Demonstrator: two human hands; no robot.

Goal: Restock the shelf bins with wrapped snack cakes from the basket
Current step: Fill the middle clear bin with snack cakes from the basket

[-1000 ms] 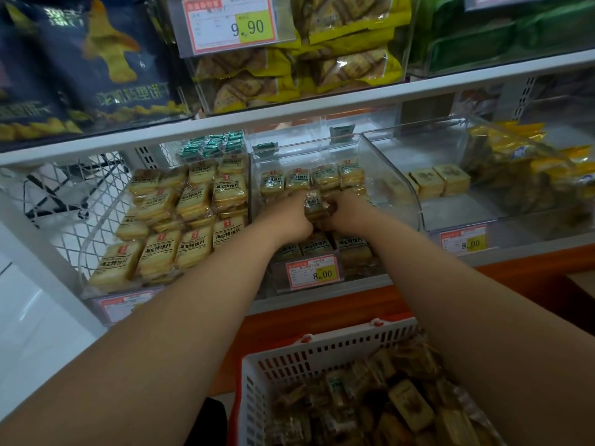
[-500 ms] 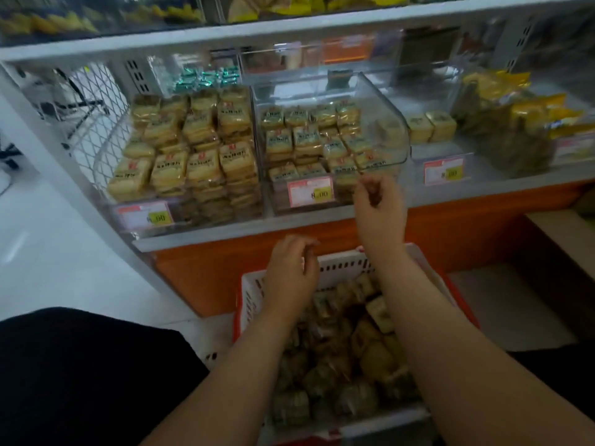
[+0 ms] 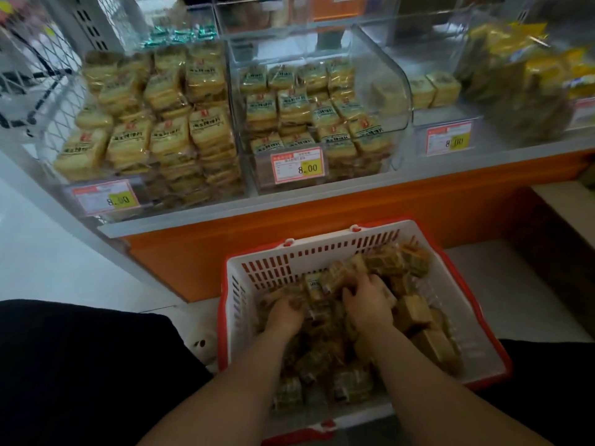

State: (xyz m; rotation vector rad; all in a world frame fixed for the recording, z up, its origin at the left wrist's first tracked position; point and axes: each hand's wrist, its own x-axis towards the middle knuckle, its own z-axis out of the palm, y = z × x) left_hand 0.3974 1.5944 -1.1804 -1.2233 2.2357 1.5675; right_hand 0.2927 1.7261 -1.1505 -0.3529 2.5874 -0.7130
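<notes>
Presently I log one white basket [image 3: 476, 320] with a red rim on the floor below the shelf, heaped with wrapped snack cakes [image 3: 415, 312] — too jumbled for me to count. Above it I count three clear shelf bins with price tags: the left bin [image 3: 231, 117] packed high with pale cakes, the middle bin [image 3: 391, 88] about two-thirds full, the right bin [image 3: 444, 114] holding two cakes at its back. Three price tags [image 3: 297, 164] read 8.00. Left hand [image 3: 286, 313]: buried in the heap, fingers curled down into the wrappers; what it grips I cannot tell. Right hand [image 3: 370, 302]: fingers curled round a wrapped cake on top of the pile. Both forearms reach forward and down, roughly parallel — wrists just inside the basket.
</notes>
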